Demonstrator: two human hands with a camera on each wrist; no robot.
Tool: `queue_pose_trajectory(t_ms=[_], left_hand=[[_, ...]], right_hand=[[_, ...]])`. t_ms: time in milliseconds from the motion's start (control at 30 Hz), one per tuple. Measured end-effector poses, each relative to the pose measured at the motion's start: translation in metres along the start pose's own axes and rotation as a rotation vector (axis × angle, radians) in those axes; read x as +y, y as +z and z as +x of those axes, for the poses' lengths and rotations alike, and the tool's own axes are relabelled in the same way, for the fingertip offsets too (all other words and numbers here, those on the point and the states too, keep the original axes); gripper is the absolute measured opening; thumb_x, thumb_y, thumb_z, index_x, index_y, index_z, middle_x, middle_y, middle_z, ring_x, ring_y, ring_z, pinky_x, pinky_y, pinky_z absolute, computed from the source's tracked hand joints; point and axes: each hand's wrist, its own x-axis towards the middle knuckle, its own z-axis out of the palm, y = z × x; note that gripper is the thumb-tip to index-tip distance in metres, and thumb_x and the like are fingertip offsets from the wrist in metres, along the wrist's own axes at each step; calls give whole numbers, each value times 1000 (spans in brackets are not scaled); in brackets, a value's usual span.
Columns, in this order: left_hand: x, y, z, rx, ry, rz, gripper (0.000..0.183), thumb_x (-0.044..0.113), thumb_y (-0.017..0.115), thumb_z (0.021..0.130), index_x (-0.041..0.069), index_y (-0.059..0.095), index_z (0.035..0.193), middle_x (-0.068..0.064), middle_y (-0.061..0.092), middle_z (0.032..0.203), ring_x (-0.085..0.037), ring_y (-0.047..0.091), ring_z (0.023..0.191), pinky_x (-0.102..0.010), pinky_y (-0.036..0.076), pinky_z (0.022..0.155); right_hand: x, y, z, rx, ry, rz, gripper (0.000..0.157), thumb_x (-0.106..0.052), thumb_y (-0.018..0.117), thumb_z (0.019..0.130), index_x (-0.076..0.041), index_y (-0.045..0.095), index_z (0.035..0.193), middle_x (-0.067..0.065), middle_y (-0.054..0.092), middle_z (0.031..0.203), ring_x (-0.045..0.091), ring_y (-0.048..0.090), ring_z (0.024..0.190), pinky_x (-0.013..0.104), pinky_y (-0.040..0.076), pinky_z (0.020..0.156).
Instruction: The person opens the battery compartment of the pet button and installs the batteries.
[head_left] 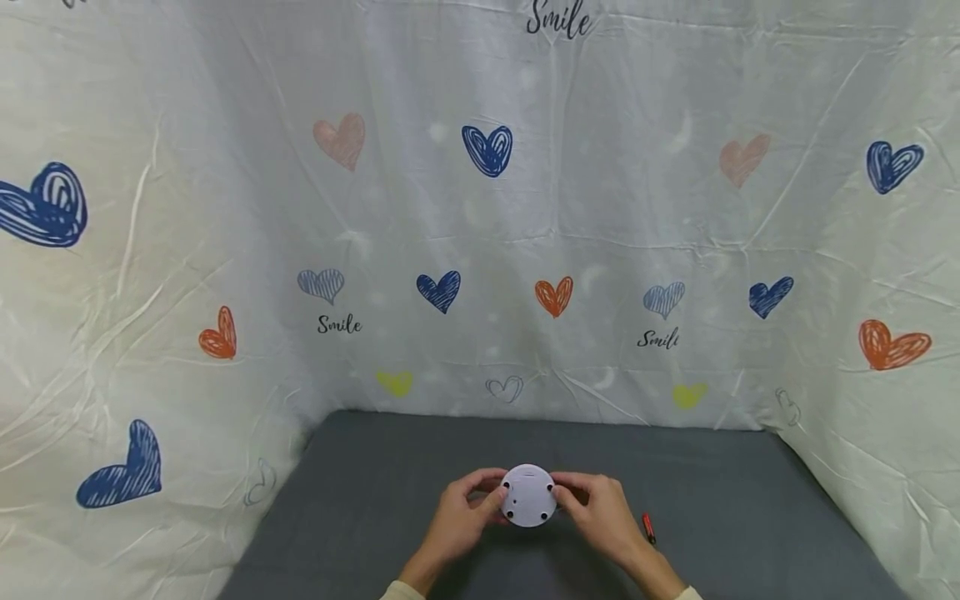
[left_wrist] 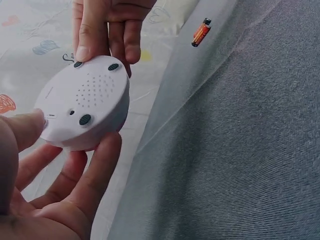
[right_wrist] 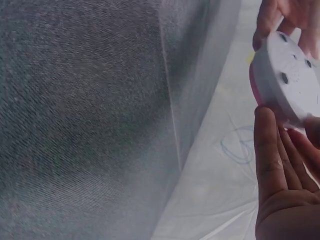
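A round white device [head_left: 528,497] is held up over the grey table between both hands, its underside toward me with small dark feet and a grid of speaker holes [left_wrist: 89,95]. My left hand [head_left: 489,502] pinches its left rim, thumb on the edge and fingers [left_wrist: 102,155] curled beneath. My right hand [head_left: 564,497] grips the right rim, with fingertips [left_wrist: 87,47] pressed on the underside. The right wrist view shows a pink band along the side of the device [right_wrist: 287,80], with my right fingers [right_wrist: 270,150] curled under it.
An orange-red battery [head_left: 648,528] lies on the grey tabletop [head_left: 750,517] just right of my right hand, also seen as the battery [left_wrist: 201,32]. White cloth printed with hearts [head_left: 487,150] walls the table at the back and on both sides.
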Motion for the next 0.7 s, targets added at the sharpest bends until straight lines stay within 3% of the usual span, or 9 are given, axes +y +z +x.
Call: queue_pose_trajectory(t_ms=[200, 500, 700], left_hand=[[-9, 2, -2, -20, -59, 22, 35, 4, 71, 102, -11, 67, 133, -17, 67, 108, -21, 77, 85, -44, 73, 77], [-23, 10, -6, -56, -242, -19, 40, 3, 67, 99, -15, 61, 135, -15, 69, 106, -21, 77, 80, -45, 73, 74], [-25, 11, -7, -89, -290, -15, 39, 0, 65, 97, -17, 60, 132, -15, 71, 102, -23, 78, 77, -46, 73, 69]], right_hand=[[6, 2, -3, -37, 64, 4, 24, -17, 76, 102, -3, 82, 120, 11, 83, 105, 8, 76, 70, 20, 64, 62], [17, 6, -10, -103, 144, 6, 21, -13, 74, 101, 1, 83, 115, 9, 82, 92, 11, 74, 61, 24, 64, 54], [23, 6, -13, -163, 189, 32, 20, -11, 72, 100, 2, 82, 111, 6, 81, 84, 15, 76, 60, 26, 66, 54]])
